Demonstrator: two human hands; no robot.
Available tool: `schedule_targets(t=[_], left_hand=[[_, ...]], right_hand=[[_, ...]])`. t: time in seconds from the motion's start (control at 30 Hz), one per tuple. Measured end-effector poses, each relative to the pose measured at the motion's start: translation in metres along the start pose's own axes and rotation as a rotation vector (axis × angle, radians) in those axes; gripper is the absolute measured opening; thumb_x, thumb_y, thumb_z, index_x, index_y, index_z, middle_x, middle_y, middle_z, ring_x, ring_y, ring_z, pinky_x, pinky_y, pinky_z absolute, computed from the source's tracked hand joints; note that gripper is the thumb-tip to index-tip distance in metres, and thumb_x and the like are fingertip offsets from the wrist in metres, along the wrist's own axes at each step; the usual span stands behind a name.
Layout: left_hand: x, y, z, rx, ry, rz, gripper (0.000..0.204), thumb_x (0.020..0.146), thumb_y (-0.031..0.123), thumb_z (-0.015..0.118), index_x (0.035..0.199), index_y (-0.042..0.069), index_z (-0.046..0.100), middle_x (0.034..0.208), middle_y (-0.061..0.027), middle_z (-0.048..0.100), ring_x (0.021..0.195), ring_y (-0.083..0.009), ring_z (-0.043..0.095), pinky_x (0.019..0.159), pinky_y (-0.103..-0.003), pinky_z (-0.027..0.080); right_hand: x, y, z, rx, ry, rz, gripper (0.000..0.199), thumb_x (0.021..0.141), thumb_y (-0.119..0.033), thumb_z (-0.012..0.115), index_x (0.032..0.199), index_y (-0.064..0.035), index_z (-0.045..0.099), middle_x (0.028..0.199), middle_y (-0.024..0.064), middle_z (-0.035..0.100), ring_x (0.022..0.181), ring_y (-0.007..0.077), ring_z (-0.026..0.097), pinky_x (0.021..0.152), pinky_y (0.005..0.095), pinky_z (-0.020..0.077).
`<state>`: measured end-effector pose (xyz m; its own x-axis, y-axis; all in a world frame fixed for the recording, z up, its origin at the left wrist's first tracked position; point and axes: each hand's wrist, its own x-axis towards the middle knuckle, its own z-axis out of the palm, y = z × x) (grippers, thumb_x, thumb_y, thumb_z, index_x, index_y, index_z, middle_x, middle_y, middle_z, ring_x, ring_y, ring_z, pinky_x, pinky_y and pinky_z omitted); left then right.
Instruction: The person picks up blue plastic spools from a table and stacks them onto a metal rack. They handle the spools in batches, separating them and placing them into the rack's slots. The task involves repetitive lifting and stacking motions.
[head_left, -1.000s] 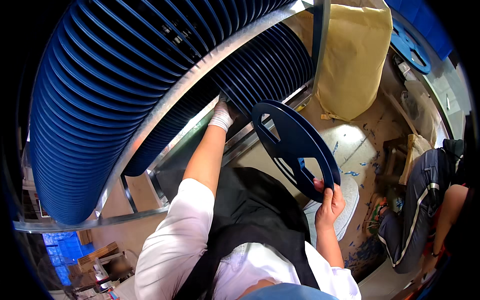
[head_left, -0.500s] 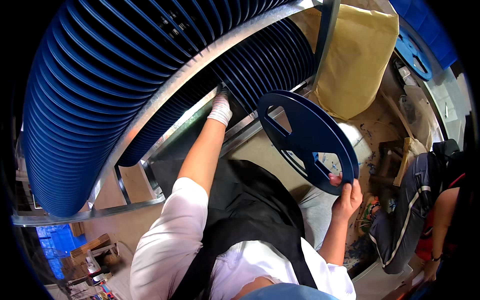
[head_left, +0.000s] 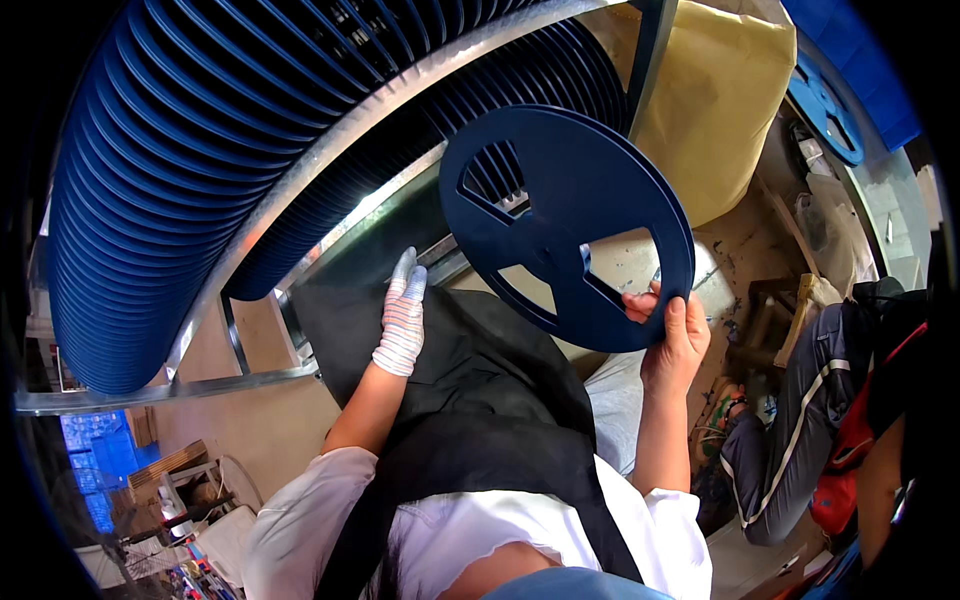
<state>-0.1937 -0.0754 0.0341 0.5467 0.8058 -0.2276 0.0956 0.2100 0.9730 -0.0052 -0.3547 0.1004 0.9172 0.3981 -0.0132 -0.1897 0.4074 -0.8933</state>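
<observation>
A dark blue plastic reel [head_left: 560, 190] with wedge-shaped cut-outs is tilted in front of me, its flat face toward me. My right hand [head_left: 675, 340], bare, grips its lower right rim, the fingers passing through a cut-out and the thumb on the edge. In a striped glove, my left hand [head_left: 402, 315] hovers over the black apron [head_left: 470, 360] with its fingers stretched out and nothing in it. Beyond, rows of similar blue reels [head_left: 190, 190] stand packed on edge in a metal rack [head_left: 290, 180]; the held reel hides part of the lower row.
A large tan paper sack [head_left: 705, 110] stands right of the rack. Another blue reel [head_left: 825, 105] lies at the far right. A person's leg in dark trousers [head_left: 800, 420] is close on my right. Blue crates [head_left: 105, 465] and clutter lie at the lower left.
My left hand has come away from the lower row of reels, back toward my lap. The held reel has swung up and left, turning its face more toward me.
</observation>
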Motion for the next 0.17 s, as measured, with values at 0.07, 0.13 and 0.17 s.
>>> schedule_targets(t=[0.07, 0.13, 0.17], left_hand=[[-0.011, 0.021, 0.008, 0.082, 0.047, 0.165, 0.056, 0.097, 0.026, 0.053, 0.144, 0.002, 0.033, 0.147, -0.0116, 0.036, 0.136, -0.0197, 0.031, 0.111, -0.031, 0.023], [0.006, 0.024, -0.011, 0.087, 0.095, 0.247, 0.058, 0.096, 0.03, 0.053, 0.144, 0.004, 0.032, 0.145, -0.013, 0.037, 0.134, -0.0202, 0.033, 0.112, -0.032, 0.022], [0.014, 0.021, -0.022, -0.166, 0.1, 0.153, 0.055, 0.097, 0.026, 0.052, 0.145, 0.009, 0.033, 0.147, -0.0106, 0.036, 0.138, -0.0227, 0.029, 0.112, -0.034, 0.021]], right_hand=[[0.001, 0.003, 0.002, 0.063, 0.001, 0.028, 0.031, 0.098, -0.023, 0.05, 0.106, 0.0066, 0.056, 0.085, 0.0174, 0.067, 0.081, 0.0268, 0.068, 0.072, 0.0317, 0.0558], [0.006, 0.007, -0.008, 0.163, -0.005, 0.08, 0.034, 0.097, -0.025, 0.051, 0.111, 0.007, 0.053, 0.084, 0.0182, 0.067, 0.08, 0.0286, 0.069, 0.074, 0.0335, 0.0562], [0.01, 0.011, -0.016, 0.223, -0.014, 0.118, 0.036, 0.097, -0.025, 0.051, 0.113, 0.0071, 0.051, 0.085, 0.0186, 0.067, 0.079, 0.0295, 0.069, 0.076, 0.0344, 0.0565]])
